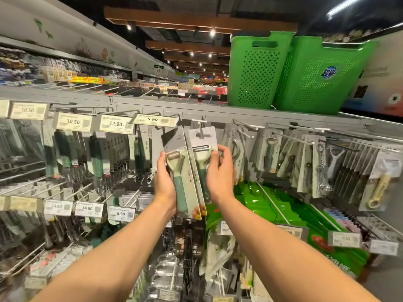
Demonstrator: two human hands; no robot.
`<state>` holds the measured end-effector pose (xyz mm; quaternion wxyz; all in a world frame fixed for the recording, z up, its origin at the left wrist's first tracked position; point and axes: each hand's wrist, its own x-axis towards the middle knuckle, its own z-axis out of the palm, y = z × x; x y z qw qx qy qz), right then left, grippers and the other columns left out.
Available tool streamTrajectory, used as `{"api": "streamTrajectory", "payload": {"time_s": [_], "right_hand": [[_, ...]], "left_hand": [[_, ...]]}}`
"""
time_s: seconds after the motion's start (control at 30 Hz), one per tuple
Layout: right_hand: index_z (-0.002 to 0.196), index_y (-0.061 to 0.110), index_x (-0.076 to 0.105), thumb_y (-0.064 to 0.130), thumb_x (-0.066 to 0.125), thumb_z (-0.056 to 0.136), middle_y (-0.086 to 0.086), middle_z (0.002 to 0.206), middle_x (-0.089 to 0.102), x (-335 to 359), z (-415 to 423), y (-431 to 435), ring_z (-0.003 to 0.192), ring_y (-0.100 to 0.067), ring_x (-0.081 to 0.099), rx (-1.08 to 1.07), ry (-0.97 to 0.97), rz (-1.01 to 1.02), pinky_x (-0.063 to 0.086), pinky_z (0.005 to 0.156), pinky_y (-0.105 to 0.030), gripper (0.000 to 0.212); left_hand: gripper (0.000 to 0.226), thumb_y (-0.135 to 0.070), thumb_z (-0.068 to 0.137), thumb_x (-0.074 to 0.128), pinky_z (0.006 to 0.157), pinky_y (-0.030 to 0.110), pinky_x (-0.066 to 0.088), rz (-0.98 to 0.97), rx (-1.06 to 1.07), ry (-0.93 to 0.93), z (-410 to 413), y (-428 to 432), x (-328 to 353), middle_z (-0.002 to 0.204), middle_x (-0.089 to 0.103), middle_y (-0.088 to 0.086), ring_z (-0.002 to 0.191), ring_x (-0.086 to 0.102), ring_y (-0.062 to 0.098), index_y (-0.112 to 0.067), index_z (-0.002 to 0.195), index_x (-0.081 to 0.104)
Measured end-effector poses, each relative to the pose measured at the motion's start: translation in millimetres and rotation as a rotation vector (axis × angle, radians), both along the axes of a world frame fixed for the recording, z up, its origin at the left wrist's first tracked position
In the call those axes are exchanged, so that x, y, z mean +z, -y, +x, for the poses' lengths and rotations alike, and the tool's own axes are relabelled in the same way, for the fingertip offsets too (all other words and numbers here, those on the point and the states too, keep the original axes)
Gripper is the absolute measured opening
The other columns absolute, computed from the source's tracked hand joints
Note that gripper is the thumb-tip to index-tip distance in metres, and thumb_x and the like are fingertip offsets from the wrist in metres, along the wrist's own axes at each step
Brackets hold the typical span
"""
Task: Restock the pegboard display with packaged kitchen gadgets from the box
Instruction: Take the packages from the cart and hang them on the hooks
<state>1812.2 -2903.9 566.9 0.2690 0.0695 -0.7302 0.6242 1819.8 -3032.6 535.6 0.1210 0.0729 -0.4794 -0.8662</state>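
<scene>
Shop aisle, dark ceiling w/ wood beams & spotlights [212,32]. Both hands up at pegboard display [156,147]: left hand [164,182] fingers clamped on one peeler pack [185,171], tilted left; right hand [219,177] fingers clamped on 2nd peeler pack [201,140] just beside it, top near a hook [199,121]. Price tags [115,124] along hook rows; 2 green baskets [257,70] on grey top shelf [152,105], right of centre
</scene>
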Motion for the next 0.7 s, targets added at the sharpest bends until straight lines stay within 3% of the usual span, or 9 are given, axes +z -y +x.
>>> {"api": "streamTrajectory", "payload": {"time_s": [0.07,0.17,0.4,0.47,0.6,0.7], "right_hand": [[0.116,0.04,0.052,0.038,0.041,0.109,0.006,0.078,0.063,-3.6,-8.2,1.7,0.075,-0.014,0.058,0.008,0.02,-0.015,0.047,0.074,-0.034,0.013],[0.117,0.036,0.053,0.037,0.041,0.109,0.006,0.075,0.061,-4.7,-18.4,6.7,0.072,-0.015,0.057,0.005,0.053,-0.029,0.047,0.072,-0.034,0.014],[0.117,0.03,0.053,0.031,0.042,0.109,0.003,0.089,0.065,5.1,-37.6,12.9,0.076,-0.015,0.06,-0.046,0.199,-0.022,0.042,0.063,-0.03,0.013],[0.119,0.028,0.053,0.032,0.044,0.108,0.004,0.093,0.065,6.7,-37.1,13.6,0.083,-0.018,0.061,-0.086,0.229,-0.01,0.042,0.069,-0.031,0.015],[0.122,0.03,0.048,0.044,0.045,0.106,0.013,0.118,0.056,1.4,-17.1,12.9,0.112,-0.009,0.05,-0.22,0.016,0.12,0.04,0.094,-0.031,0.022],[0.111,0.034,0.055,0.054,0.045,0.105,0.017,0.102,0.064,-0.1,5.2,15.1,0.095,-0.002,0.06,-0.006,-0.047,0.161,0.051,0.083,-0.028,0.023]], "left_hand": [[0.108,-0.099,0.062,0.059,0.108,0.064,0.05,-0.026,0.028,-0.014,-4.4,-0.7,-3.6,0.12,0.073,0.025,0.113,0.071,0.044,-0.007,0.115,0.076],[0.078,-0.087,0.078,0.053,0.104,0.056,0.055,-0.097,0.109,-0.015,-5.9,-1.7,-1.4,0.105,0.079,0.017,0.103,0.075,0.038,-0.017,0.095,0.082],[0.063,-0.068,0.101,0.046,0.099,0.054,0.058,-0.194,0.173,0.031,-15.4,4.8,6.8,0.088,0.079,0.008,0.094,0.076,0.033,-0.016,0.092,0.08],[0.063,-0.068,0.102,0.046,0.096,0.051,0.059,-0.208,0.189,0.04,-12.0,5.3,7.9,0.09,0.08,0.008,0.095,0.076,0.033,-0.015,0.095,0.079],[0.072,-0.077,0.098,0.042,0.093,0.048,0.061,-0.233,0.178,0.058,-3.1,11.0,4.0,0.094,0.081,0.008,0.091,0.078,0.028,-0.016,0.102,0.079],[0.073,-0.078,0.099,0.038,0.095,0.05,0.061,-0.255,0.181,0.058,3.5,11.2,5.1,0.096,0.081,0.008,0.094,0.078,0.029,-0.017,0.104,0.079]]}}
